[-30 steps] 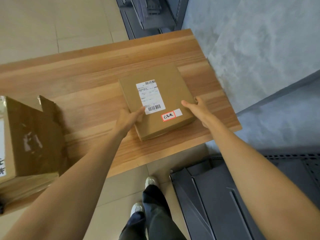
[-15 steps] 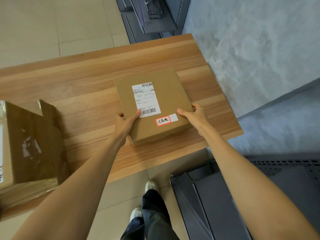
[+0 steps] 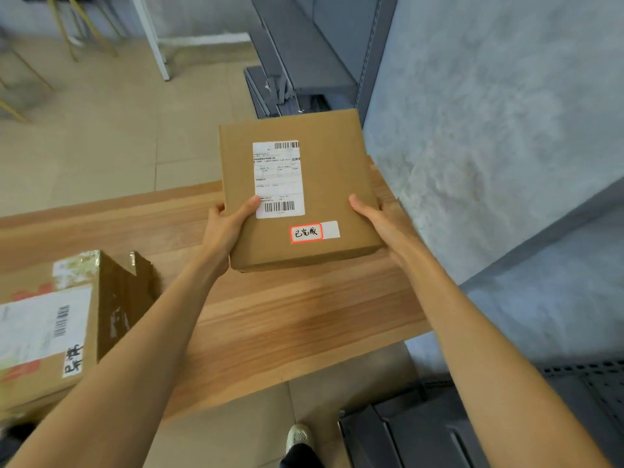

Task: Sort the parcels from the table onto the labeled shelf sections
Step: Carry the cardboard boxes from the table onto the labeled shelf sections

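Note:
A flat brown cardboard parcel (image 3: 332,184) hangs in the air above the right end of the wooden table (image 3: 287,319). It bears a white shipping label with barcodes and a small red-framed handwritten sticker near its front edge. My left hand (image 3: 228,231) grips its left front edge, thumb on top at the label. My right hand (image 3: 378,217) holds its right front edge. A larger taped cardboard box (image 3: 67,319) with a white label rests on the table at the left.
Grey metal shelving (image 3: 304,62) stands beyond the table at the top centre. More grey shelf parts (image 3: 439,430) lie low at the bottom right. A grey concrete wall (image 3: 489,130) fills the right. Tiled floor and thin furniture legs show at the upper left.
Both hands have lifted the flat parcel off the table and raised it. The view has tilted upward, showing more floor and shelving.

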